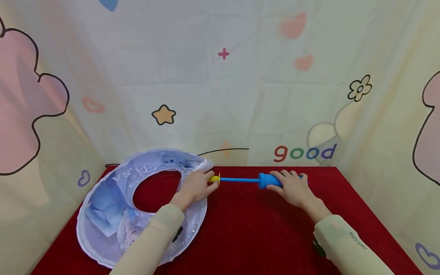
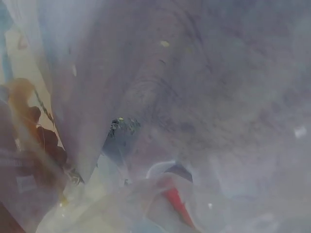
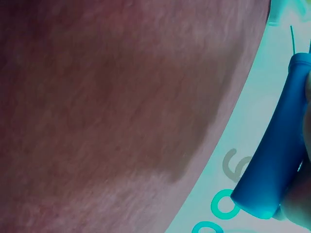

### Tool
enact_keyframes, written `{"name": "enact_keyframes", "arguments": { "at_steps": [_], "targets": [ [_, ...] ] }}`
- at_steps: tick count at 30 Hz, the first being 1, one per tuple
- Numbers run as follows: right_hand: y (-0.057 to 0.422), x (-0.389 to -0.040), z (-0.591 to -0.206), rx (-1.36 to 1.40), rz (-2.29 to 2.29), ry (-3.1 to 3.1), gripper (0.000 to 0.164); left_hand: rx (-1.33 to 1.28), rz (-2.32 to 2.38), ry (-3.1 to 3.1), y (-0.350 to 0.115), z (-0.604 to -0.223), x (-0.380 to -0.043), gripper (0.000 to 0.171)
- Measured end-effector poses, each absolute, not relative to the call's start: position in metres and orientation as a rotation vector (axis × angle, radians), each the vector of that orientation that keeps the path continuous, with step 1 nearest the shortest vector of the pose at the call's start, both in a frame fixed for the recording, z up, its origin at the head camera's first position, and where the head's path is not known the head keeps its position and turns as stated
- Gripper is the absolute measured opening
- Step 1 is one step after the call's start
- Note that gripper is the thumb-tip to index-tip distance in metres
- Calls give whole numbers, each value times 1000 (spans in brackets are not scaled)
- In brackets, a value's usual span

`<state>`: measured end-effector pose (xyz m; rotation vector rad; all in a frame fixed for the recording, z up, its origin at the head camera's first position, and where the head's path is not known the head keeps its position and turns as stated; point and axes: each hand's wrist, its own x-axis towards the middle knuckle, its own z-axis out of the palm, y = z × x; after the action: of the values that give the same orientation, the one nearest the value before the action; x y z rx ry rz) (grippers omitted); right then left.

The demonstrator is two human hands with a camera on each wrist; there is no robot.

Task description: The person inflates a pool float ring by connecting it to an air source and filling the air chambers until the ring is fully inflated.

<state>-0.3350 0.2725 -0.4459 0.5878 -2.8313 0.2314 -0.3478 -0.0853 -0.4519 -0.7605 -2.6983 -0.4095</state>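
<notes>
A hand pump with a blue barrel [image 1: 267, 180], a thin blue rod [image 1: 239, 180] and a yellow end piece [image 1: 214, 178] is held level between the two hands. My left hand [image 1: 196, 186] grips the yellow end piece, over the right rim of a pale purple swim ring [image 1: 103, 204]. My right hand [image 1: 292, 185] wraps round the blue barrel, which also shows in the right wrist view as a blue cylinder [image 3: 274, 150] with fingers at its side. The ring's wrinkled, see-through plastic [image 2: 194, 97] fills most of the left wrist view, blurred.
A red cloth [image 1: 254, 233] covers the table. Behind it and at both sides hang pale curtains [image 1: 192, 76] printed with hearts, a star and the word "good". A small dark green thing [image 1: 318, 247] peeks out beneath the right sleeve.
</notes>
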Motion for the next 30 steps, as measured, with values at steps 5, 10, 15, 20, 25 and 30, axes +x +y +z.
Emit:
{"name": "enact_keyframes", "arguments": {
  "at_steps": [5,10,15,20,25,30],
  "targets": [
    [260,-336,-441,605,206,-2818,62,-733,-421,-2724,-86,-450,-346,18],
    [235,-336,-441,636,199,-2814,62,-723,-386,-2760,-82,-448,-344,18],
    [206,-335,-439,639,211,-2820,62,-732,-360,-2773,-75,-448,-343,20],
    [178,-333,-434,643,196,-2842,64,-731,-369,-2801,-69,-444,-339,26],
    [161,-334,-432,629,202,-2870,66,-739,-378,-2806,-67,-439,-337,31],
    [168,-333,-430,630,190,-2877,65,-747,-416,-2780,-70,-440,-339,22]
  ]
}}
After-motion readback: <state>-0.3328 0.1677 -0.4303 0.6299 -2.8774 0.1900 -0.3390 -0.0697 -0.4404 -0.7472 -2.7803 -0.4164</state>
